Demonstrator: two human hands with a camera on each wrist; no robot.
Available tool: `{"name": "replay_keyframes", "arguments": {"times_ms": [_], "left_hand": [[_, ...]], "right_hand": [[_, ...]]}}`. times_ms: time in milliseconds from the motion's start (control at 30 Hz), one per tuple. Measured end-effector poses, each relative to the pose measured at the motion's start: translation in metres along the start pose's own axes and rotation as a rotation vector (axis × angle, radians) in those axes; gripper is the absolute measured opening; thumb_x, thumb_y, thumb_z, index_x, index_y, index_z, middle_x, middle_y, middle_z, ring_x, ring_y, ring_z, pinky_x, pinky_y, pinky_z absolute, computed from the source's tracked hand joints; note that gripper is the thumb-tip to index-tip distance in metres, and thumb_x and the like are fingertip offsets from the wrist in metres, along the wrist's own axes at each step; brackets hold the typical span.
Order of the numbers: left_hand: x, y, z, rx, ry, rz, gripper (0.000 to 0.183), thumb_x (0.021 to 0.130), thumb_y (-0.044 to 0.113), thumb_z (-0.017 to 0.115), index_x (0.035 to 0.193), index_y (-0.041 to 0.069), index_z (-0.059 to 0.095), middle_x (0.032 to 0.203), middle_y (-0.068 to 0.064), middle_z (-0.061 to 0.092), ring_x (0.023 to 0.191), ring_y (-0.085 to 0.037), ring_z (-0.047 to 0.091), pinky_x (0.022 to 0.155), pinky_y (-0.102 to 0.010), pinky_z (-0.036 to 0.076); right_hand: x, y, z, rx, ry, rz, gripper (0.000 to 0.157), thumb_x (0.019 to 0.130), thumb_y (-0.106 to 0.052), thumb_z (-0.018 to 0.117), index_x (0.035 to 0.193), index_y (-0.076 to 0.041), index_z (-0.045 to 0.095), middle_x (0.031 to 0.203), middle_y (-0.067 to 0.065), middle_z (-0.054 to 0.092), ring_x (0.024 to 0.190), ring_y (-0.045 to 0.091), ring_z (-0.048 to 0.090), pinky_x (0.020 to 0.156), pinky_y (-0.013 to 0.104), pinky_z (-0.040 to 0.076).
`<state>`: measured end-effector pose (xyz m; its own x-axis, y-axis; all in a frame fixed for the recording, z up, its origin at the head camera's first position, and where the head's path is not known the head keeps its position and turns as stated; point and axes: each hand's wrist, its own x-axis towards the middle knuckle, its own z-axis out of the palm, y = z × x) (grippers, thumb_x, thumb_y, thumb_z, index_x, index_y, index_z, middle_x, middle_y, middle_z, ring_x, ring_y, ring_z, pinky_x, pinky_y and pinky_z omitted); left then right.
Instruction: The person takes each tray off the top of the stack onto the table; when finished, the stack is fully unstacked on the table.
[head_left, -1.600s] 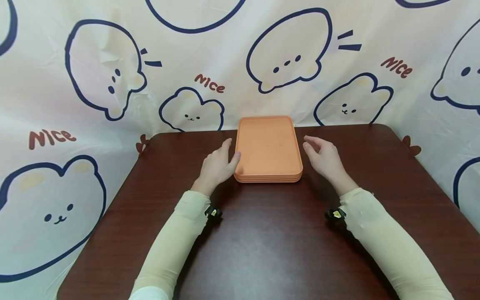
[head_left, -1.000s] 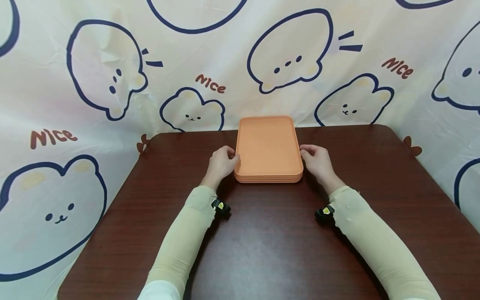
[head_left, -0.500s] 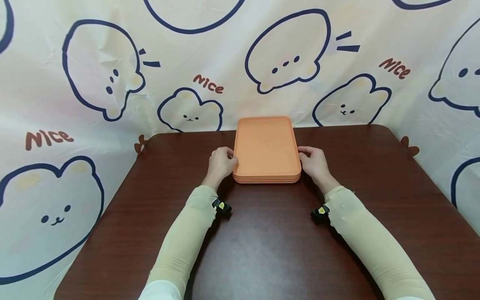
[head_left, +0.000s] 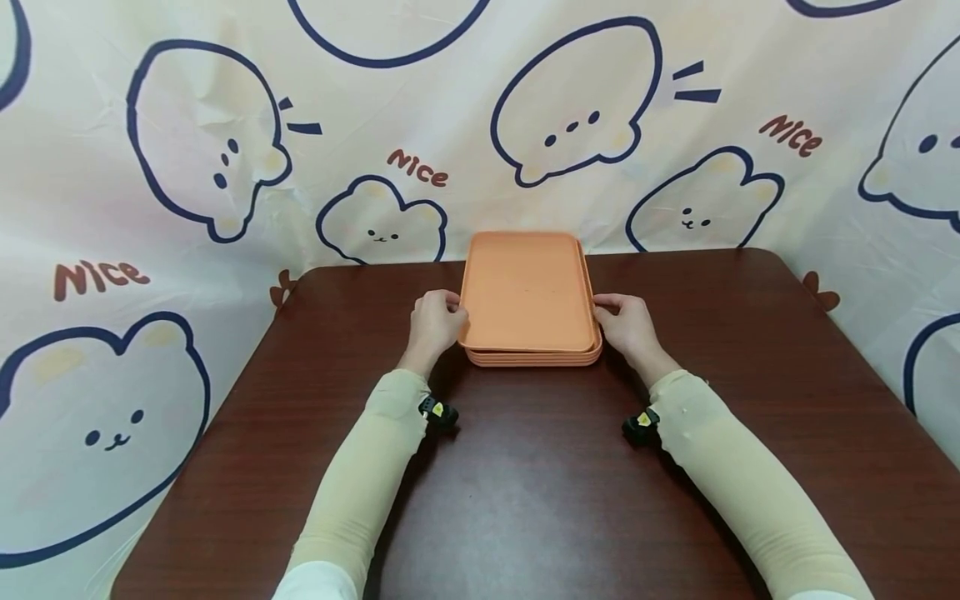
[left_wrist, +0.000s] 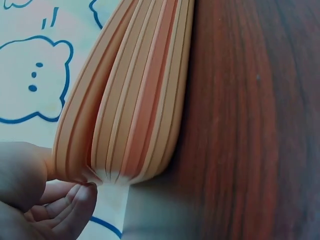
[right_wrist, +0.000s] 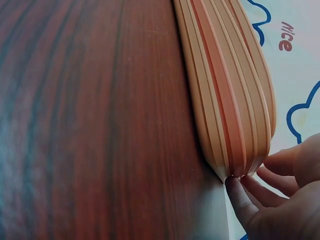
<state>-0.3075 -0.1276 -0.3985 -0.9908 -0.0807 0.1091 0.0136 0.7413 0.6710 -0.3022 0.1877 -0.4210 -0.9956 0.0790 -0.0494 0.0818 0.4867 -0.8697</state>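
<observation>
A stack of orange rectangular trays lies near the far table edge. Its top tray sits shifted left of those below. My left hand pinches the left rim of this top tray between thumb and fingers. In the left wrist view, a dark gap separates the top tray from the lower trays, one of them redder. At the stack's right side, my right hand grips the lower trays. The right wrist view shows its thumb near the upper rims and a fingertip lower down.
The dark brown wooden table extends from the stack toward me. Behind it hangs a pale curtain with bear drawings and lettering. A small black camera is strapped to each wrist, the left camera and the right camera.
Both hands have come in from beside the stack to its side rims and closed their fingers there. In the last half second the top tray has shifted left with my left hand.
</observation>
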Motion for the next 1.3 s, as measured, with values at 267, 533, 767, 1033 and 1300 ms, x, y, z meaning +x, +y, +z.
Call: {"name": "replay_keyframes", "arguments": {"times_ms": [267, 533, 767, 1033, 1300], "left_hand": [[0.001, -0.019, -0.012, -0.084, -0.007, -0.046, 0.034, 0.099, 0.015, 0.062, 0.127, 0.001, 0.076, 0.116, -0.015, 0.078, 0.099, -0.028, 0.071, 0.086, -0.042, 0.059], [0.003, -0.038, -0.018, -0.159, 0.038, -0.065, 0.036, 0.102, 0.017, 0.058, 0.13, 0.0, 0.073, 0.114, -0.019, 0.076, 0.099, -0.032, 0.071, 0.084, -0.041, 0.058], [0.0, -0.048, -0.025, -0.304, 0.117, -0.169, 0.034, 0.105, 0.015, 0.055, 0.131, -0.001, 0.072, 0.112, -0.019, 0.072, 0.092, -0.028, 0.068, 0.067, -0.029, 0.054], [0.0, -0.063, -0.038, -0.435, 0.204, -0.263, 0.032, 0.109, 0.014, 0.053, 0.133, 0.0, 0.07, 0.115, -0.016, 0.066, 0.095, -0.025, 0.065, 0.068, -0.026, 0.053], [0.001, -0.095, -0.064, -0.493, 0.249, -0.318, 0.035, 0.107, 0.013, 0.054, 0.134, 0.0, 0.071, 0.122, -0.017, 0.068, 0.097, -0.023, 0.067, 0.069, -0.022, 0.054]], "right_hand": [[0.0, -0.002, -0.001, -0.028, -0.013, 0.007, 0.042, 0.11, -0.01, 0.055, 0.151, 0.0, 0.061, 0.16, 0.022, 0.054, 0.142, 0.034, 0.055, 0.115, 0.052, 0.052], [-0.001, -0.001, -0.002, -0.031, -0.016, -0.003, 0.043, 0.11, -0.01, 0.055, 0.151, 0.0, 0.061, 0.159, 0.023, 0.055, 0.142, 0.036, 0.054, 0.117, 0.053, 0.051], [0.0, 0.001, 0.001, -0.027, -0.013, -0.019, 0.043, 0.109, -0.009, 0.055, 0.15, 0.001, 0.061, 0.158, 0.023, 0.055, 0.143, 0.036, 0.054, 0.117, 0.053, 0.05], [-0.001, 0.001, 0.001, -0.037, -0.011, -0.037, 0.044, 0.109, -0.009, 0.054, 0.15, 0.002, 0.061, 0.159, 0.024, 0.055, 0.146, 0.037, 0.052, 0.117, 0.054, 0.05], [-0.002, -0.001, 0.001, -0.045, -0.02, -0.022, 0.044, 0.109, -0.01, 0.054, 0.152, 0.002, 0.059, 0.16, 0.024, 0.054, 0.145, 0.037, 0.054, 0.116, 0.053, 0.051]]}}
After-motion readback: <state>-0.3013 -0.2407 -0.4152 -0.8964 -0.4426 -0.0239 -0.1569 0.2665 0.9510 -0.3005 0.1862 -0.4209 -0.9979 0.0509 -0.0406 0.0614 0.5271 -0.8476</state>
